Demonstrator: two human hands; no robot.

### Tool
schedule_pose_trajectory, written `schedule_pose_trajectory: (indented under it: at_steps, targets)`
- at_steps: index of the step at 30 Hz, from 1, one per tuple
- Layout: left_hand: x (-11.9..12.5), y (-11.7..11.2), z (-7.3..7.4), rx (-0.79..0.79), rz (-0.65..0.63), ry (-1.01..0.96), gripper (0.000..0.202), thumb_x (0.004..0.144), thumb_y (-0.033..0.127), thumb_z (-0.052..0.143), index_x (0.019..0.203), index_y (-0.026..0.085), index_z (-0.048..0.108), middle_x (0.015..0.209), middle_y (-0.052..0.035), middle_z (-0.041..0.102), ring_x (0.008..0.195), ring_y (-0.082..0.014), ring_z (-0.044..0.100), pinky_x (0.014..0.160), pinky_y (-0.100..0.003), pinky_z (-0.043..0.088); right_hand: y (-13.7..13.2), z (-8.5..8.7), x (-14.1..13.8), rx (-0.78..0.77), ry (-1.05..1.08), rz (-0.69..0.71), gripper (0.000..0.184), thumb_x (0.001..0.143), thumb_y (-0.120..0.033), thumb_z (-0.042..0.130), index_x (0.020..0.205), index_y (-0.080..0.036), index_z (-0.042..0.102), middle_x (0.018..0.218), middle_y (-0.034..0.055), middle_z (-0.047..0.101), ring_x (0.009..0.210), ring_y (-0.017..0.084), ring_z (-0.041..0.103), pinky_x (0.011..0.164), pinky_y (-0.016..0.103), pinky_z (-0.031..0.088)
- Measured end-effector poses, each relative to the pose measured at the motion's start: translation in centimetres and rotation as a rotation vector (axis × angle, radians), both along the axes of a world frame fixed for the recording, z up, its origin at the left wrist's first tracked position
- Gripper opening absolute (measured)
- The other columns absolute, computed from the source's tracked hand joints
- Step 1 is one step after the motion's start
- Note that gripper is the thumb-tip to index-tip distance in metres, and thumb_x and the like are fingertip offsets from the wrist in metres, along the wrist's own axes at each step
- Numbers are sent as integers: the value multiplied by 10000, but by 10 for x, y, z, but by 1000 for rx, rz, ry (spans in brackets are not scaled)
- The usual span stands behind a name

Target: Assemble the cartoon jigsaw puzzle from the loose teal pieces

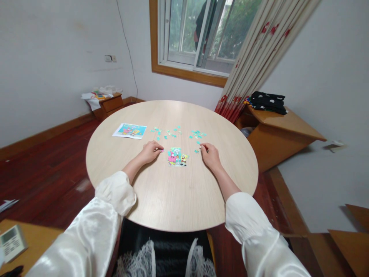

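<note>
A partly assembled jigsaw puzzle (pixel 178 157) lies on the round table, showing pink, pale and yellow cartoon figures on a teal ground. To its left, my left hand (pixel 152 151) is closed in a pinch, with a small pink puzzle piece (pixel 162 151) at its fingertips. On the right side, my right hand (pixel 210 155) rests with its fingers curled together; whatever they may hold is too small to make out. Close to those fingertips are two loose teal pieces, one at the tips and another puzzle piece (pixel 196 151) just left of the thumb.
Beyond the puzzle, loose pieces lie in a left group (pixel 170 133) and a right pile (pixel 197 134). A printed reference picture (pixel 130 131) is at the left of the pale table (pixel 161 196). Cabinets, one holding black cloth (pixel 266 102), stand by the walls.
</note>
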State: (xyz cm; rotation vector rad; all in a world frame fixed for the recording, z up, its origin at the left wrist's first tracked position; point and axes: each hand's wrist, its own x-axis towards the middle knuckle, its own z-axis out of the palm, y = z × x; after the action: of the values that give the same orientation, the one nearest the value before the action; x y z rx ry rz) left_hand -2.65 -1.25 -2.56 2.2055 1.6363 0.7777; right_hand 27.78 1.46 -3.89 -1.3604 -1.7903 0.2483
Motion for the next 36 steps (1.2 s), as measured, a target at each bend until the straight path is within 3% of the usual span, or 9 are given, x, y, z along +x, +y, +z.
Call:
schedule_pose_trajectory:
  at_steps: [8,15,18,22,29,33,36]
  targets:
    - [-1,3,-3,20,30,-27,217,789,168,549,896,175,738,927,-88,690,844,-209,625,817,-332,477,1,-2,3,54,126,-25,278,816,-299,452,877,-168,690,887,106,701,817,215,601,789,375,468]
    - [-4,11,-6,56,52,-119,196,761,223,561,847,162,726,848,-92,697,805,-227,622,777,-344,487,20,-9,45,33,470,-290,276,767,-323,478,861,-153,674,927,108,693,826,198,599,812,382,473]
    - [-4,13,-5,48,54,-141,203,752,252,554,840,177,721,843,-81,705,768,-217,619,753,-338,490,28,-11,59,-30,525,-294,276,751,-338,522,870,-141,674,915,116,693,840,204,605,852,401,466]
    - [-5,14,-6,45,61,-153,223,740,279,543,841,182,717,846,-81,712,761,-221,621,757,-341,491,19,-12,63,-98,431,-210,263,752,-341,563,876,-147,691,912,110,695,837,200,616,866,405,477]
    - [-6,18,-8,46,87,-150,245,725,281,522,832,175,717,862,-100,715,759,-230,624,763,-353,496,-10,-12,60,-88,12,-22,269,730,-339,677,948,-185,718,985,100,653,929,218,616,872,395,485]
    - [-6,19,-8,46,102,-147,257,721,286,508,824,174,715,860,-107,713,776,-240,625,777,-364,493,-2,-10,51,-58,-120,28,149,766,-268,657,874,-193,728,913,91,661,909,213,601,878,397,468]
    - [-4,19,-7,46,116,-159,281,716,301,496,827,162,713,859,-116,711,781,-244,627,781,-364,492,10,-6,42,-62,-101,70,90,766,-210,638,794,-195,722,824,72,673,832,194,605,818,364,477]
